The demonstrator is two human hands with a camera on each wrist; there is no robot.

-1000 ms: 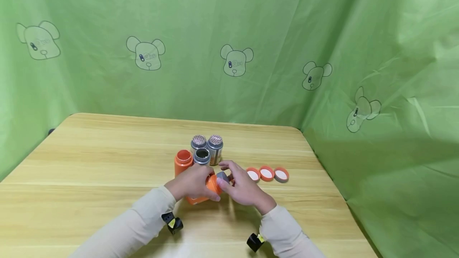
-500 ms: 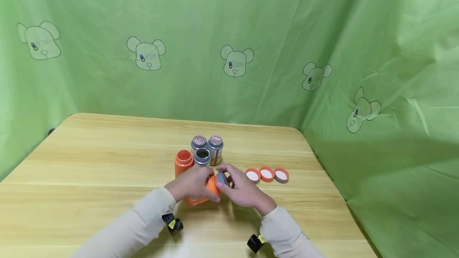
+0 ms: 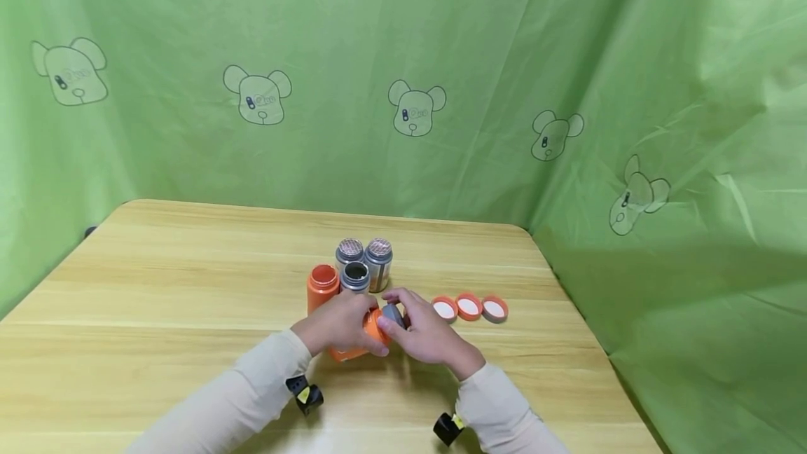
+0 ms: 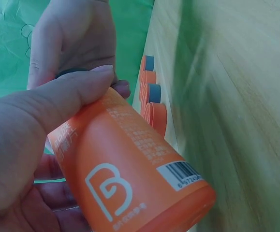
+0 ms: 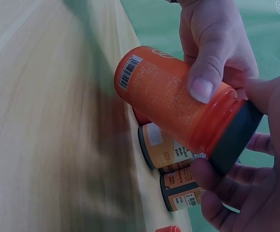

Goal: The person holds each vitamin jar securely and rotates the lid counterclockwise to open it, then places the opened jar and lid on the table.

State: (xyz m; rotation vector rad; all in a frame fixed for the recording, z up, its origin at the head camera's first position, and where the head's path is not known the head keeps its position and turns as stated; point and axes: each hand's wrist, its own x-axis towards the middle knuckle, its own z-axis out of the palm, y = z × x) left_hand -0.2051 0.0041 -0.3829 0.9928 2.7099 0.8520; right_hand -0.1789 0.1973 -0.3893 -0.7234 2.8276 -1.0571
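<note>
My left hand (image 3: 340, 319) grips an orange bottle (image 4: 110, 159) round its body, holding it tilted with the neck toward my right hand. White print and a barcode show on its side. With thumb and fingers, my right hand (image 3: 429, 333) pinches a dark grey cap (image 5: 236, 137) at the bottle's mouth. Part of the orange neck thread shows beside the cap; how far the cap sits on the thread I cannot tell. Just behind my left hand stand an open orange bottle (image 3: 322, 284) and an open grey-necked bottle (image 3: 356, 275).
Two grey-necked bottles with foil-sealed mouths, a left one (image 3: 349, 249) and a right one (image 3: 379, 258), stand farther back. Right of my right hand, several caps (image 3: 468, 305) lie in a row, white linings up. A green curtain (image 3: 340, 160) hangs behind the wooden table (image 3: 189, 265).
The right hand's fingers have shifted round the cap, and the cap's angle in the head view has altered slightly. Left hand and bottle stay nearly in place.
</note>
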